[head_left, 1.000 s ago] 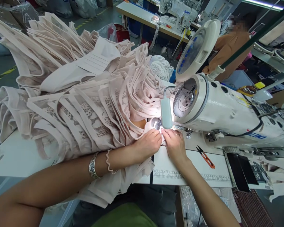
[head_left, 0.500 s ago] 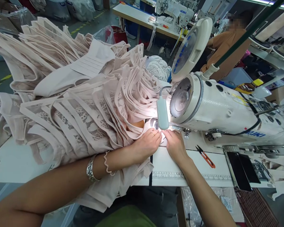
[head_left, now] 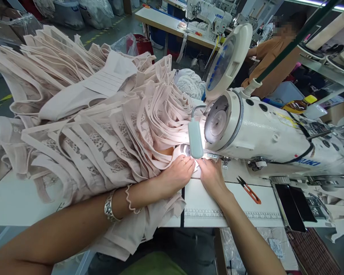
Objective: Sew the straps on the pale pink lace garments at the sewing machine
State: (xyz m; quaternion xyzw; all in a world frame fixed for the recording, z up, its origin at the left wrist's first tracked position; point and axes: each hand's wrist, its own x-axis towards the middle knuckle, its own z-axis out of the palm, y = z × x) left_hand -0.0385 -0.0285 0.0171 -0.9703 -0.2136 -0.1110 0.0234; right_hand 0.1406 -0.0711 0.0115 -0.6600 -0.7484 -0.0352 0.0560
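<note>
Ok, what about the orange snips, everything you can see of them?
The snips are small, with an orange, narrow looped handle that looks like plastic or painted metal, and two dark, pointed, metal-looking blades, their tips slightly apart. They lie flat and slantwise to the right of the right hand, handle on the white tabletop above the printed ruler, blades aimed up-left over the edge of the pale machine bed. No hand or fabric touches them.

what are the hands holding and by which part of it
The left hand and right hand hold pale pink fabric, seemingly by its near edge, just below the lamp; the fingers hide the exact grip.
</note>
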